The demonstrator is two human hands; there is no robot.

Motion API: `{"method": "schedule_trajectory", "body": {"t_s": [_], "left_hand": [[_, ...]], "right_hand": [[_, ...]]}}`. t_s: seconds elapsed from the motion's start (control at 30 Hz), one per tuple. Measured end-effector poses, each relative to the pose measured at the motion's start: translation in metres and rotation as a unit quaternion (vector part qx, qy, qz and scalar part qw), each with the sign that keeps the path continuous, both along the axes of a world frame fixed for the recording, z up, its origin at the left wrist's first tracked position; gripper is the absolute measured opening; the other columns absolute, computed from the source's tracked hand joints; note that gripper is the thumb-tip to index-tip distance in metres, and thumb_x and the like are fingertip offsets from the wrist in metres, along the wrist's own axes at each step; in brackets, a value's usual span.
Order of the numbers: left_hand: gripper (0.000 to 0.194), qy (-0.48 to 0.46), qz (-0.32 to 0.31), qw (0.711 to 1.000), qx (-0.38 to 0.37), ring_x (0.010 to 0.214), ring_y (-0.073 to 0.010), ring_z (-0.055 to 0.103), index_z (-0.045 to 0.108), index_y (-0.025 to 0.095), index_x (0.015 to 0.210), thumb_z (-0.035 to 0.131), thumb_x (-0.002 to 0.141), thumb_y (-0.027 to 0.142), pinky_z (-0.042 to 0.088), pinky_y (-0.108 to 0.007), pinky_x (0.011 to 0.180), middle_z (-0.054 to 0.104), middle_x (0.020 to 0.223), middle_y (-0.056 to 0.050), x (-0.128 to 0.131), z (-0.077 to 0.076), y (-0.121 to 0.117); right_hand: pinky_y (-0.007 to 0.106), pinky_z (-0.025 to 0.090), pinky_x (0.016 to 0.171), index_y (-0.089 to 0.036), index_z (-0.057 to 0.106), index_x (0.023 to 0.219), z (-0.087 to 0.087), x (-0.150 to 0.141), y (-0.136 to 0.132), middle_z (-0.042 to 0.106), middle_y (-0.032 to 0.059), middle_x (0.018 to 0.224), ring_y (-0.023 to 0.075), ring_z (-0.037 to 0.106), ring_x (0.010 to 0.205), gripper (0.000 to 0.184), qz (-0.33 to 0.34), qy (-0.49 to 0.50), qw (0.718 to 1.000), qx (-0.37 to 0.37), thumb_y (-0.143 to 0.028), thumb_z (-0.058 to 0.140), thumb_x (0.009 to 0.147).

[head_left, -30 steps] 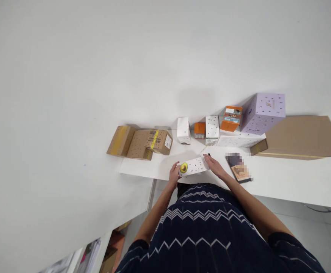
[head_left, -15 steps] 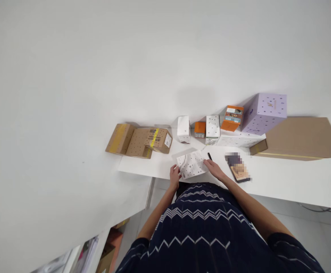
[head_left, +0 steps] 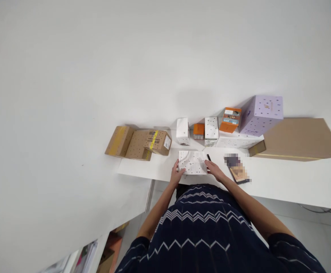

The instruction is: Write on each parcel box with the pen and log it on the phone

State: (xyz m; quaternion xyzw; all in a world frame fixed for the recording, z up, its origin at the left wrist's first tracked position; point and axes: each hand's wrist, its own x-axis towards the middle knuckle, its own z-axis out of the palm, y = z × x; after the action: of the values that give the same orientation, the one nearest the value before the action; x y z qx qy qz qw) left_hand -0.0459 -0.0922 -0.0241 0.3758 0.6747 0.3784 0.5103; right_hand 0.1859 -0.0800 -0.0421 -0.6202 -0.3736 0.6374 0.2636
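A flat white box (head_left: 193, 163) with dark dots and fine print lies between my hands near the front of the white table (head_left: 165, 167). My left hand (head_left: 177, 173) grips its left end, thumb over the near corner and fingers along the side. At the right end, my right hand (head_left: 214, 169) holds the edge with its fingertips, its thumb side partly hidden. A black pen-like stick (head_left: 209, 157) lies just beyond my right hand. To the right rests a phone or flat dark case (head_left: 239, 172), its picture blurred out.
Along the wall stand a white box (head_left: 182, 131), a small orange box (head_left: 198, 131), a dotted white box (head_left: 211, 131), an orange box (head_left: 230, 120) and a tall lilac box (head_left: 262, 115). Brown cartons (head_left: 138, 143) sit left; a large carton (head_left: 298, 136) sits right.
The white box has turned from a tilt to lie straight across in front of me. My left hand has moved onto its near left corner; my right hand stays at the right end.
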Motion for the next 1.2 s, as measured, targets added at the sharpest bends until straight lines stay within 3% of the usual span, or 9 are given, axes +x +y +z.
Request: {"method": "schedule_trajectory", "body": {"t_s": [0.17,0.3,0.43,0.53,0.73,0.87,0.97,1.07,1.2], "left_hand": [[0.077,0.155,-0.052,0.977,0.138,0.126,-0.0282,0.040,0.043,0.020,0.133,0.072,0.063,0.029,0.030,-0.042,0.107,0.044,0.133,-0.013,-0.002,0.024,0.005],[0.086,0.241,-0.158,0.936,0.204,0.129,-0.0305,0.034,0.031,0.020,0.140,0.069,0.063,0.024,0.026,-0.046,0.109,0.040,0.137,-0.013,0.005,0.042,0.009],[0.087,0.306,-0.261,0.886,0.231,0.128,-0.0322,0.034,0.025,0.016,0.142,0.066,0.066,0.022,0.028,-0.048,0.108,0.038,0.137,-0.017,0.012,0.050,0.006],[0.085,0.334,-0.303,0.858,0.247,0.127,-0.0323,0.034,0.023,0.015,0.143,0.064,0.068,0.022,0.027,-0.049,0.107,0.038,0.137,-0.018,0.015,0.049,0.001],[0.089,0.341,-0.311,0.859,0.221,0.125,-0.0320,0.035,0.022,0.017,0.145,0.064,0.067,0.022,0.025,-0.048,0.107,0.040,0.139,-0.016,0.015,0.052,0.004],[0.087,0.327,-0.334,0.865,0.184,0.128,-0.0329,0.032,0.025,0.022,0.145,0.063,0.067,0.021,0.022,-0.048,0.109,0.039,0.142,-0.011,0.009,0.058,0.014],[0.084,0.337,-0.333,0.859,0.194,0.134,-0.0355,0.023,0.032,0.024,0.143,0.064,0.065,0.021,0.017,-0.049,0.111,0.037,0.144,-0.010,0.006,0.061,0.017],[0.074,0.364,-0.286,0.850,0.250,0.134,-0.0375,0.024,0.044,0.021,0.136,0.066,0.065,0.025,0.017,-0.052,0.110,0.039,0.141,-0.013,0.013,0.061,0.011],[0.040,0.367,-0.251,0.844,0.301,0.123,-0.0329,0.039,0.061,0.020,0.117,0.058,0.078,0.027,0.028,-0.050,0.106,0.052,0.125,-0.014,0.036,0.057,-0.002]], "right_hand": [[0.032,0.053,0.073,-0.015,0.059,0.112,0.001,-0.007,-0.004,0.063,0.0155,0.116,0.0184,0.066,0.083,0.053,0.017,0.046,0.997,-0.065,-0.056,0.037,0.087],[0.031,0.051,0.069,-0.014,0.061,0.100,0.000,-0.004,0.000,0.066,0.0138,0.104,0.0182,0.065,0.073,0.042,0.103,-0.091,0.990,-0.022,-0.048,0.039,0.088],[0.037,0.046,0.080,-0.012,0.055,0.106,-0.005,0.012,0.006,0.065,0.0179,0.100,0.0262,0.063,0.092,0.033,0.155,-0.312,0.936,0.049,-0.037,0.047,0.087],[0.039,0.046,0.078,-0.012,0.050,0.111,-0.013,0.021,0.007,0.064,0.0202,0.102,0.0295,0.062,0.095,0.037,0.197,-0.411,0.889,0.036,-0.040,0.048,0.087],[0.039,0.045,0.078,-0.012,0.052,0.105,-0.022,0.019,0.011,0.064,0.0216,0.103,0.0295,0.063,0.096,0.025,0.200,-0.393,0.897,0.002,-0.029,0.045,0.088],[0.036,0.047,0.074,-0.011,0.057,0.095,-0.011,0.024,0.016,0.066,0.0212,0.097,0.0279,0.065,0.089,0.021,0.183,-0.381,0.906,0.008,-0.026,0.048,0.083],[0.030,0.048,0.063,-0.013,0.056,0.090,0.012,0.031,0.018,0.068,0.0135,0.082,0.0199,0.066,0.067,0.021,0.109,-0.333,0.936,0.029,-0.028,0.044,0.083],[0.027,0.046,0.051,-0.017,0.053,0.080,0.047,0.035,0.020,0.064,0.0047,0.065,0.0155,0.059,0.051,0.014,-0.068,-0.190,0.976,0.088,-0.029,0.047,0.076],[0.026,0.044,0.047,-0.022,0.047,0.080,0.095,0.022,0.024,0.057,-0.0022,0.058,0.0132,0.052,0.047,0.014,-0.194,-0.009,0.955,0.226,-0.034,0.049,0.074]]}}
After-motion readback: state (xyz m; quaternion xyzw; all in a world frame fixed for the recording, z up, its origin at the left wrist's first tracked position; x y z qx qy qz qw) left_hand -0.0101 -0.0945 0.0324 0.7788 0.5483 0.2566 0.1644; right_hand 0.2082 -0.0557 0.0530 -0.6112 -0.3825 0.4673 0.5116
